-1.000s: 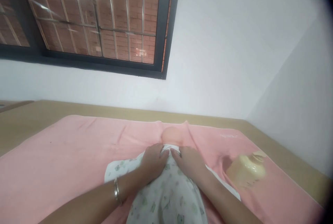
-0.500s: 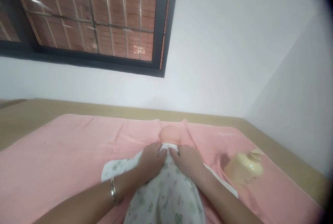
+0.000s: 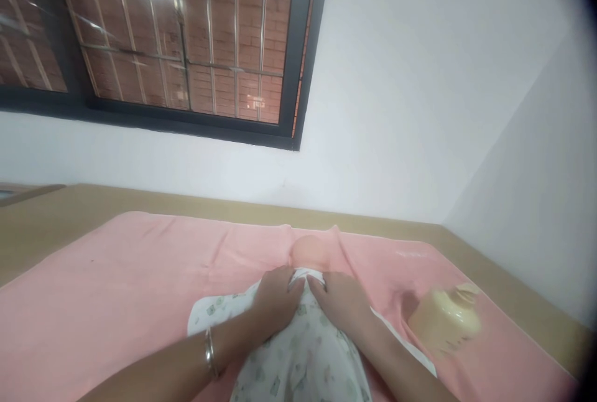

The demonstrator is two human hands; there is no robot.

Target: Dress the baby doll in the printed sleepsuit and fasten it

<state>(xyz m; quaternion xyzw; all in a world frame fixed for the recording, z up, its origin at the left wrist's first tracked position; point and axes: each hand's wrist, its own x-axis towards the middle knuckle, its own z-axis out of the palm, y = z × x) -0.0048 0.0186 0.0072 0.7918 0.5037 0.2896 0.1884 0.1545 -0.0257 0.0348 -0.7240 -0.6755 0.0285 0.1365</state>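
Observation:
A white cloth with small green prints (image 3: 303,358) covers the body of what looks like a baby doll, its smooth pinkish head (image 3: 310,252) showing just beyond the cloth's top edge. My left hand (image 3: 277,302), below a silver bangle, is closed on the left side of that edge, thumb pointing inward. From the other side my right hand (image 3: 342,299) grips the same edge, its thumb close to the left one. Both hands' fingertips are partly hidden by the doll and cloth. Corners of the cloth spread out flat to either side beneath my forearms.
A pink sheet (image 3: 153,277) lies under everything on a tan surface (image 3: 186,200). To the right, a cream-yellow plastic object with a flap-like top (image 3: 448,318) lies on the sheet. Behind are a white wall (image 3: 396,109) and a dark-framed, barred window (image 3: 298,78).
The whole view has shifted slightly, so things sit a little lower and further right. Both hands keep the same hold on the cloth.

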